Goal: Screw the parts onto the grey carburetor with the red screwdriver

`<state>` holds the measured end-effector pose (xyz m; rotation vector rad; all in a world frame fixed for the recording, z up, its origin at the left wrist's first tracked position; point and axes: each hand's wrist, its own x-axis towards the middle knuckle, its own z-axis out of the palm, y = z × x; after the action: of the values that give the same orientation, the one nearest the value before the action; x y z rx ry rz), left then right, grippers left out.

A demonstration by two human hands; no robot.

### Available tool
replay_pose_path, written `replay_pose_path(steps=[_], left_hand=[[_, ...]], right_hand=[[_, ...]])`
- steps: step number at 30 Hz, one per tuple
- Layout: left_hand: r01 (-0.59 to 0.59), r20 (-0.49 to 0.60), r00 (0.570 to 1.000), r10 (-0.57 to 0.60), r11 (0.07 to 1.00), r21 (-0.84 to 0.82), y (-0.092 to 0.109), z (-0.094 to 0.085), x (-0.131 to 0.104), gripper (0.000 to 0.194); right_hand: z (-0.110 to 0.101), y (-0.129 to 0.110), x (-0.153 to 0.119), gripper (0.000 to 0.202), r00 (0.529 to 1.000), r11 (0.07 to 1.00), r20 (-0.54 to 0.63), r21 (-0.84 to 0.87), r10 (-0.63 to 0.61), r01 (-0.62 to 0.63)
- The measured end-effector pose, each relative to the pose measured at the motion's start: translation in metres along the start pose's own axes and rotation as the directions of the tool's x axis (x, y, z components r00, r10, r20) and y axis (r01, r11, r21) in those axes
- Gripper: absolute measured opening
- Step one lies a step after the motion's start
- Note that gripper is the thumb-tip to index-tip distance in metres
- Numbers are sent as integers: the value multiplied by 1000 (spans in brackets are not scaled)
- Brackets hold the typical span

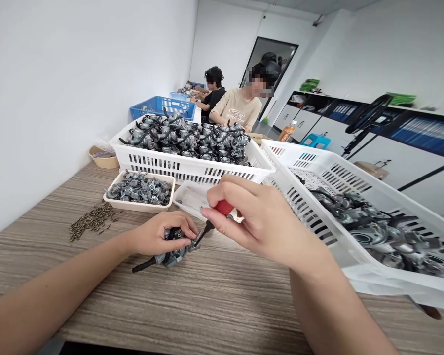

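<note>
Here's the metal assembly (172,257) down on the tabletop (151,310), nearer than the cream tray (138,206), and the left hand (170,232) has its fingers curled over it. It looks stiff and fairly weighty, perhaps slick on bare metal; the chunky body seems the place to grip (not that black tube (143,265), likely bendy). The long axis slants: tube pointing near-left, other end toward the right hand (253,217), wrapped round a red-handled screwdriver (224,207).
</note>
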<state>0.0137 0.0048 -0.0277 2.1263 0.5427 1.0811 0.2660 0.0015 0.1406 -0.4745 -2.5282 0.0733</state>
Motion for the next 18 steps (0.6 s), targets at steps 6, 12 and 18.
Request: replay_pose_path(steps=[6, 12, 18], left_hand=[[-23, 9, 1000, 23, 1000, -4, -2, -1, -1, 8], [-12, -1, 1000, 12, 1000, -22, -2, 0, -1, 8], [20, 6, 1000, -20, 1000, -21, -3, 1, -2, 13]], right_hand=[[-33, -4, -10, 12, 958, 956, 275, 248, 83, -155], [-30, -1, -9, 8, 972, 941, 231, 321, 35, -110], [-9, 6, -1, 21, 999, 989, 23, 143, -27, 23]])
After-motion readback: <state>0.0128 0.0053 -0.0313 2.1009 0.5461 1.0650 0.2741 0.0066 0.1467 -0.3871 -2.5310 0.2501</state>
